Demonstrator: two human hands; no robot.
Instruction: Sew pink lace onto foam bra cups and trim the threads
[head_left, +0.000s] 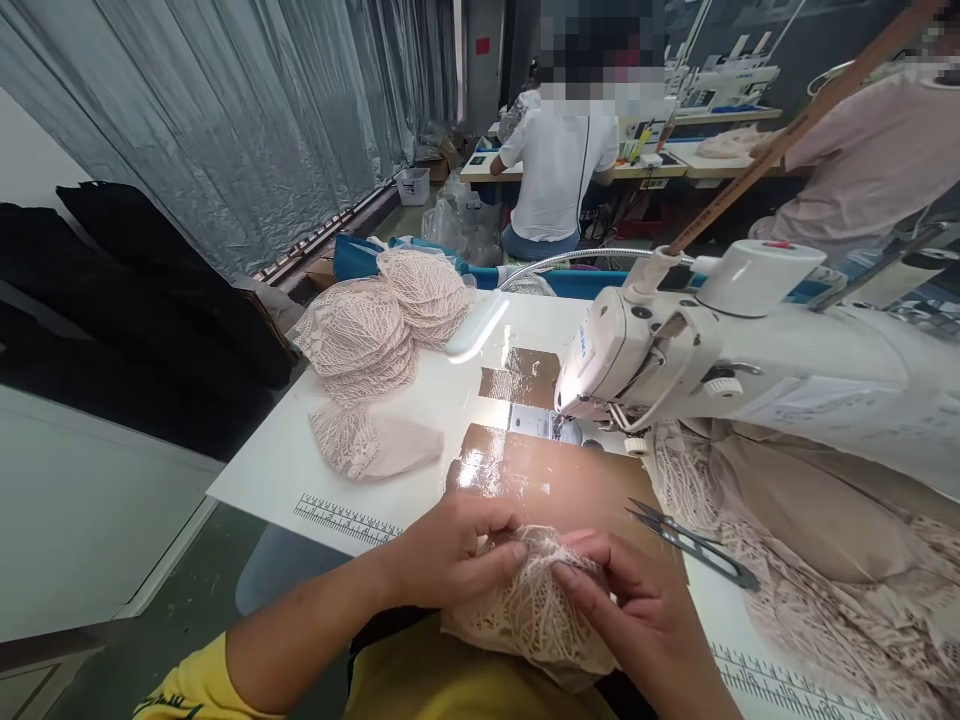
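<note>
Between my two hands, at the table's front edge, is a beige lace piece with a plain fabric backing. My left hand pinches its upper left edge between thumb and fingers. On the other side my right hand grips the upper right edge the same way, the two thumbs close together. Just right of my hands, thread snips lie on the table. Beyond them stands a white sewing machine, its needle area lit. A single lace cup rests flat to the left.
Stacked lace cups sit at the table's back left. More beige lace fabric is heaped under the machine arm at right. Brown tape covers part of the white table. Two people work at machines farther back.
</note>
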